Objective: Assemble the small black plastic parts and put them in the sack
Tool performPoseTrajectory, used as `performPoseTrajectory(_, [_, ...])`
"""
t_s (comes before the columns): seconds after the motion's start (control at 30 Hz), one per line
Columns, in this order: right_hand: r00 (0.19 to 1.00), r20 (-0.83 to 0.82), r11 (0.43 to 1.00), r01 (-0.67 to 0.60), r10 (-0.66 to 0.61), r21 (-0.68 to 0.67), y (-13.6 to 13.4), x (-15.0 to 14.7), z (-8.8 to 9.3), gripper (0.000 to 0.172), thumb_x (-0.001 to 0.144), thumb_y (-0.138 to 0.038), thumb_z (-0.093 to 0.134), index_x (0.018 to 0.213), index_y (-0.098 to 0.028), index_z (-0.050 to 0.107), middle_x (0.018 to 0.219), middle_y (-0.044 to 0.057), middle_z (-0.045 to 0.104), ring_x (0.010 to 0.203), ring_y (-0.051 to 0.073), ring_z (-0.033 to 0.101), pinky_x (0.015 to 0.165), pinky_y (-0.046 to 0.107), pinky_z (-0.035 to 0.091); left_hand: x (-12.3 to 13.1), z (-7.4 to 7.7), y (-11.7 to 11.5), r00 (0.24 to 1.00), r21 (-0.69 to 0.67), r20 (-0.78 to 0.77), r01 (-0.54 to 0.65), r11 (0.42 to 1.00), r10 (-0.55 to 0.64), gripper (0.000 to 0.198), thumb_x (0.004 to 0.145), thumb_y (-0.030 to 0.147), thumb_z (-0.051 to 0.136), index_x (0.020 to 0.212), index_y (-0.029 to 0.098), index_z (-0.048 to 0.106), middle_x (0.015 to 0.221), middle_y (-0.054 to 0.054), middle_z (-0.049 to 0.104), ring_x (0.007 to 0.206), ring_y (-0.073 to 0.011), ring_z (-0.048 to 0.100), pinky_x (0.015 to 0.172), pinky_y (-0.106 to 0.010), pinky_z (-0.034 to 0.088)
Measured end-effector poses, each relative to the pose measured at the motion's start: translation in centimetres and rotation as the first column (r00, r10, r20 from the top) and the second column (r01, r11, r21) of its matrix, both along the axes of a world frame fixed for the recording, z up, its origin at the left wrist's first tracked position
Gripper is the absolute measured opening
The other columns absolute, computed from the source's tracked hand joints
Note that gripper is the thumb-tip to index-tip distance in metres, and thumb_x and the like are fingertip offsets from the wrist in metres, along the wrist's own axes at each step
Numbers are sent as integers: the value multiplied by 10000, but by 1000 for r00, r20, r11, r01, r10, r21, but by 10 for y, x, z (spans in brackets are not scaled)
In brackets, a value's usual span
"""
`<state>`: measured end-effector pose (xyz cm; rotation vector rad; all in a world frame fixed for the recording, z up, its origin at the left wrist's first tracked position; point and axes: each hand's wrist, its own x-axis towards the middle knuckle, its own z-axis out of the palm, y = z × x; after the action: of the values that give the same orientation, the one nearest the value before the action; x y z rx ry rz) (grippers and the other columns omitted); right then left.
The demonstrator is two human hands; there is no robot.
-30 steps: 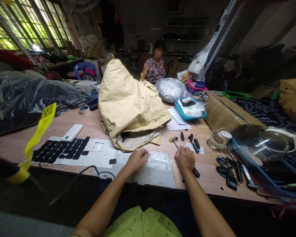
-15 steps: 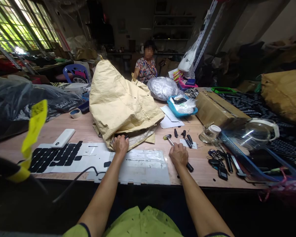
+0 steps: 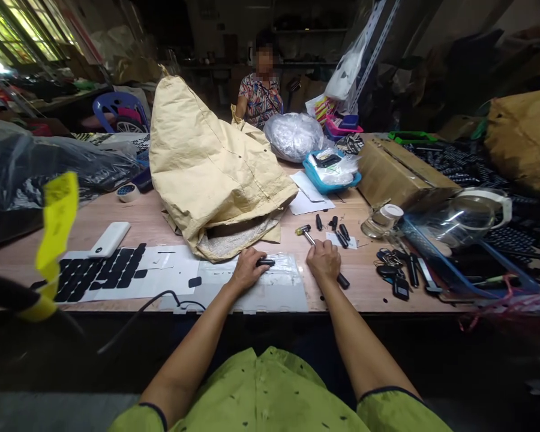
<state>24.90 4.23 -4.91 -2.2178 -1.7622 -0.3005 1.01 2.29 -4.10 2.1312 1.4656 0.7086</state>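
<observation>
My left hand [image 3: 247, 270] is closed on a small black piece [image 3: 265, 262], slim and rounded, above the clear plastic sheet [image 3: 279, 294] at the table's front. A hammer [image 3: 309, 237] with a yellowish head, metal shaft and black grip lies under my right hand [image 3: 324, 261], whose fingers are wrapped round it. Just beyond the left hand, the large tan paper sack [image 3: 220, 174] lies with its mouth gaping toward me. Several similar black pieces [image 3: 333, 223] rest past the hammer head, some on a small white paper.
Rows of flat black pieces [image 3: 117, 270] lie on white paper at left, beside a white power bank [image 3: 110, 239] and a tape roll [image 3: 128, 192]. Rightward are keys [image 3: 389, 271], a glass jar [image 3: 380, 222], a blue-edged bin [image 3: 472, 258] and a cardboard box [image 3: 400, 174]. A person [image 3: 261, 90] sits opposite.
My left hand has come out of the sack's mouth and moved right and toward me, with a black piece in it. The right hand stays on the hammer. The view has tilted slightly.
</observation>
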Motion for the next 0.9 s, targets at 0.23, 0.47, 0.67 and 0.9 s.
performPoseTrajectory(0.23, [1000, -30, 999, -10, 9, -49, -1, 2, 5, 254, 935, -242, 451, 1030, -168, 675, 982, 114, 567, 919, 225, 470, 686, 304, 305, -2, -2, 6, 997, -60, 76, -26, 998, 31, 152, 745, 239, 762, 878, 208, 696, 916, -36, 643, 937, -222, 554, 873, -359, 440])
performPoseTrajectory(0.47, [942, -320, 994, -108, 105, 10, -19, 0, 11, 296, 926, -222, 422, 1058, -169, 682, 947, 92, 606, 872, 200, 520, 724, 289, 393, 4, -1, 7, 992, -83, 96, -69, 994, 77, 126, 722, 226, 785, 821, 209, 708, 861, -25, 642, 907, -213, 549, 835, -349, 438])
performPoseTrajectory(0.67, [668, -520, 846, -400, 532, 352, -69, -38, 5, 375, 971, -290, 372, 1231, -227, 635, 1048, 82, 671, 981, 203, 613, 850, 325, 508, 8, 2, 7, 988, -89, 108, -98, 991, 107, 115, 707, 206, 797, 782, 209, 710, 840, -18, 649, 897, -209, 554, 818, -340, 437])
performPoseTrajectory(0.9, [637, -503, 811, -474, 585, 343, -90, -58, 8, 411, 980, -246, 376, 1322, -270, 602, 946, 63, 663, 889, 174, 639, 818, 286, 529, 10, 0, 6, 985, -67, 127, -104, 992, 112, 119, 699, 169, 790, 740, 211, 686, 822, -8, 647, 887, -201, 554, 816, -331, 433])
